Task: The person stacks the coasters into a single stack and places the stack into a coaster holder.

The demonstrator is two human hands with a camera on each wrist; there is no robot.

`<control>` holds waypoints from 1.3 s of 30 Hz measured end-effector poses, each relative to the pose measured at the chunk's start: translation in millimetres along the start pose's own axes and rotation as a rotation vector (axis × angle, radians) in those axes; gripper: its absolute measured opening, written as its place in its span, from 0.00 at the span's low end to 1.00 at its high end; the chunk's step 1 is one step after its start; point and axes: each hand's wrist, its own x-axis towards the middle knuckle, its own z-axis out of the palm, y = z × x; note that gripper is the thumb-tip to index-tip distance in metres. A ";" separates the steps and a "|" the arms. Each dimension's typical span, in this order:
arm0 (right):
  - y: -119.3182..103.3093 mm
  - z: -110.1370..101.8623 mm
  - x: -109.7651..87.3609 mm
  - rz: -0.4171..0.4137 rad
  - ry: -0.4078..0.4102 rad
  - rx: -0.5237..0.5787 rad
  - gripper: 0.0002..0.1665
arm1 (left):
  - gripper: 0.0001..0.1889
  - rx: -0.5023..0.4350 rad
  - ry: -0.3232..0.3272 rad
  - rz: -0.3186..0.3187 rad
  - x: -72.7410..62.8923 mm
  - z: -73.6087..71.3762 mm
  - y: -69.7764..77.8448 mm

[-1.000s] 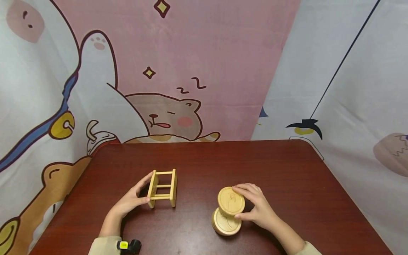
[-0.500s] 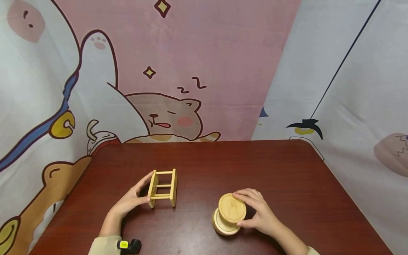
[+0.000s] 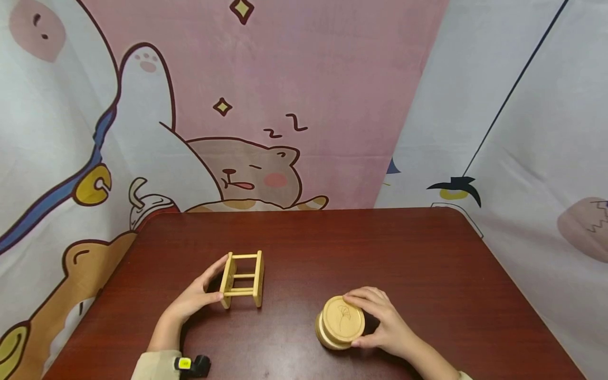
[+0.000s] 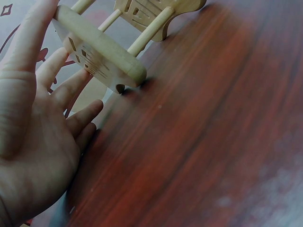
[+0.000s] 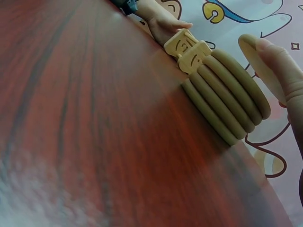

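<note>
My right hand pinches a round wooden coaster, engraved with a plant-like line drawing, by its right edge. Beneath it stands a stack of several matching coasters; in the right wrist view a gap separates the held coaster from the stack's top. My left hand holds the left side of a small pale wooden rack, thumb at the near end and index finger at the far end. The left wrist view shows fingers against the slotted side panel. Round bars join the rack's two sides.
The reddish-brown table extends around both hands. A cartoon-printed cloth hangs behind it. A black device with a yellow-green label sits at the left wrist.
My right hand has lowered the held coaster toward the near side, so it now covers most of the stack's top in the head view. The left hand and rack have stayed put.
</note>
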 end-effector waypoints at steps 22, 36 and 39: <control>-0.2 4.6 -2.1 -0.011 -0.050 -0.010 0.46 | 0.46 0.001 0.012 -0.013 0.0 0.9 1.4; 0.5 5.3 -2.3 -0.019 -0.061 -0.035 0.46 | 0.46 0.001 0.015 -0.018 -0.4 0.9 2.5; 0.8 5.3 -2.1 -0.025 -0.062 -0.034 0.46 | 0.47 0.001 0.016 -0.020 -0.2 1.1 2.8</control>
